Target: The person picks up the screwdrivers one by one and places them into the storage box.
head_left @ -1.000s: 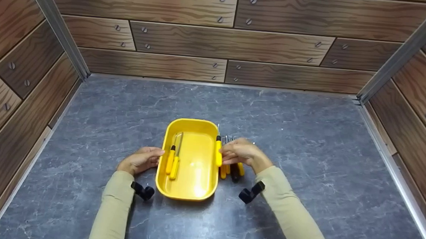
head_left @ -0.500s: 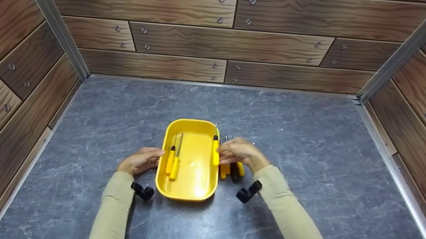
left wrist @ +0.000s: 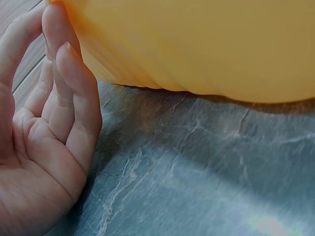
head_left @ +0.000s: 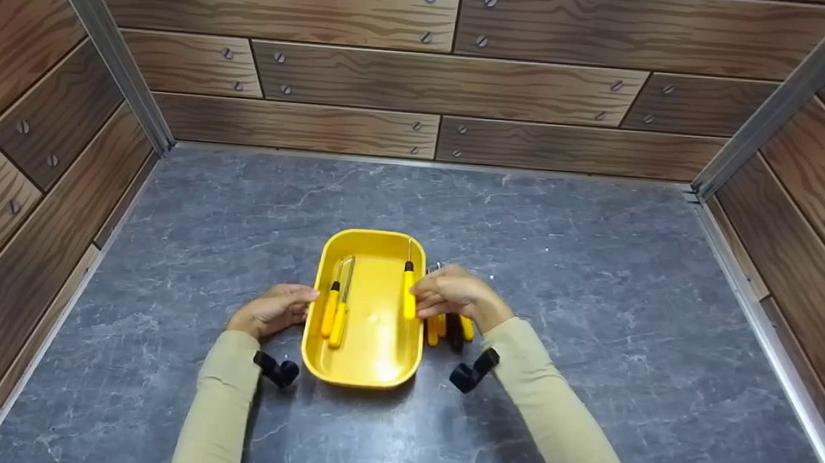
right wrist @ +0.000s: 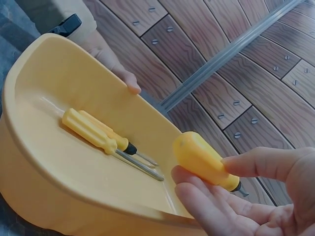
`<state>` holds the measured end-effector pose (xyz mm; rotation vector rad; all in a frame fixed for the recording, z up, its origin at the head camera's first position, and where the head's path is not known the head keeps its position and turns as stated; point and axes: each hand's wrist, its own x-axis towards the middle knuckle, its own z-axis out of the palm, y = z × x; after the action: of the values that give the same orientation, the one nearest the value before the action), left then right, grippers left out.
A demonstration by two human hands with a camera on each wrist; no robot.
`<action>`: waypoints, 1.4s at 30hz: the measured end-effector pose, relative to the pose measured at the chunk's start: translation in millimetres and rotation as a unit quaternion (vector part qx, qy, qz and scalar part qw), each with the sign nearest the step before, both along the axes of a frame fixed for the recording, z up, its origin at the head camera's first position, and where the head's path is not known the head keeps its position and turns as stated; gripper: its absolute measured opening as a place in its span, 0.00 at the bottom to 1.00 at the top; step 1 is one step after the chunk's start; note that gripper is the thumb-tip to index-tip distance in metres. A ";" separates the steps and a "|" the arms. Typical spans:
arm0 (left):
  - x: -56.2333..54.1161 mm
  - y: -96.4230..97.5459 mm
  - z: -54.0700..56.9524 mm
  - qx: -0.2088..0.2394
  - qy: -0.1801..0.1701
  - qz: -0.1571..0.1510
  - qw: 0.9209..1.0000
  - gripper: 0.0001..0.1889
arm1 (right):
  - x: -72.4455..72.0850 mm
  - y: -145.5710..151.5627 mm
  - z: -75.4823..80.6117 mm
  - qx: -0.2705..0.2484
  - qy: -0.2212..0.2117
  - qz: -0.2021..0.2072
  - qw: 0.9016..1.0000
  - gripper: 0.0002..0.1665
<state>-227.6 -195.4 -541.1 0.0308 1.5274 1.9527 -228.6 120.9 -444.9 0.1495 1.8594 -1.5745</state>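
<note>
A deep yellow plastic tray [head_left: 377, 316] stands lengthwise on the grey surface. At its left rim my left hand [head_left: 272, 310] pinches the wall, thumb on the rim and fingers along the outside [left wrist: 64, 108]. Over the right rim, my right hand [head_left: 460, 294] holds a yellow-handled screwdriver [head_left: 409, 293] between thumb and fingers, its black collar and thin shaft pointing away. Inside the tray, on the left, lie two screwdrivers side by side: one with a black collar [head_left: 330, 313] and one all yellow [head_left: 337, 328], their shafts [right wrist: 140, 164] pointing the same way.
Just right of the tray lie several more tools with yellow handles [head_left: 432, 331] and one black handle [head_left: 455, 332], partly hidden by my right hand. Wood-patterned walls [head_left: 365, 79] with metal corner posts [head_left: 116, 58] enclose the grey marbled surface [head_left: 598, 273].
My right hand has moved left with the screwdriver, bringing it from the tray's right rim to over the inside. The left hand and the tray have stayed in place.
</note>
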 end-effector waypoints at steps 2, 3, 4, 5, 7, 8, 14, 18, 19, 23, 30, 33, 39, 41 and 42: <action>-0.1 0.1 0.0 -0.001 0.000 0.001 1.000 0.06 | 0.0 -1.0 0.8 -0.001 0.000 0.002 1.000 0.09; -0.2 0.1 0.0 -0.001 -0.001 0.001 1.000 0.06 | -0.2 -1.6 1.0 -0.002 0.001 0.003 1.000 0.09; -0.3 0.1 0.0 0.000 -0.002 0.001 1.000 0.06 | -0.4 -2.1 1.3 -0.001 0.001 0.003 1.000 0.10; -0.3 0.2 -0.1 0.000 -0.003 0.001 1.000 0.06 | -0.6 -2.8 1.3 -0.001 0.000 0.003 1.000 0.10; -0.4 0.4 -0.1 0.000 -0.006 0.003 1.000 0.06 | -1.3 -4.0 1.1 -0.001 -0.001 0.003 1.000 0.11; -0.4 0.4 -0.1 0.000 -0.006 0.003 1.000 0.06 | -1.5 -4.8 1.1 0.000 -0.002 0.002 1.000 0.11; 0.1 0.5 -0.1 0.001 -0.007 0.007 1.000 0.05 | -2.4 -9.6 1.8 0.012 -0.009 0.000 1.000 0.12; 0.0 -0.3 0.0 0.003 -0.009 0.005 1.000 0.05 | -3.0 -12.6 2.8 0.019 -0.009 0.005 1.000 0.13; 0.0 -0.6 -0.1 0.003 -0.008 0.004 1.000 0.05 | -3.2 -13.7 3.0 0.020 -0.010 0.005 1.000 0.14; -0.2 -1.0 -0.6 0.000 -0.005 0.002 1.000 0.05 | -3.6 -18.0 4.0 0.025 -0.009 0.002 1.000 0.18; 0.7 -1.0 0.5 0.005 -0.002 -0.005 1.000 0.06 | -3.3 -23.9 2.8 0.018 -0.012 -0.003 1.000 0.16; 1.0 -1.2 0.9 0.009 -0.002 -0.008 1.000 0.06 | -2.8 -26.1 1.7 0.014 -0.013 -0.004 1.000 0.14; 0.3 -1.6 -0.4 0.012 -0.004 -0.005 1.000 0.06 | -2.4 -32.2 2.1 0.016 -0.004 0.007 1.000 0.18; 0.3 -1.2 -1.2 0.011 -0.001 -0.006 1.000 0.06 | -2.8 -34.2 2.5 0.017 -0.004 0.007 1.000 0.18; 0.2 -0.8 -1.7 0.010 0.000 -0.007 1.000 0.06 | -3.1 -35.0 2.6 0.018 -0.006 0.005 1.000 0.18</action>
<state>-227.5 -196.2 -542.7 0.0509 1.5038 1.9574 -231.7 85.9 -442.4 0.1655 1.8757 -1.5311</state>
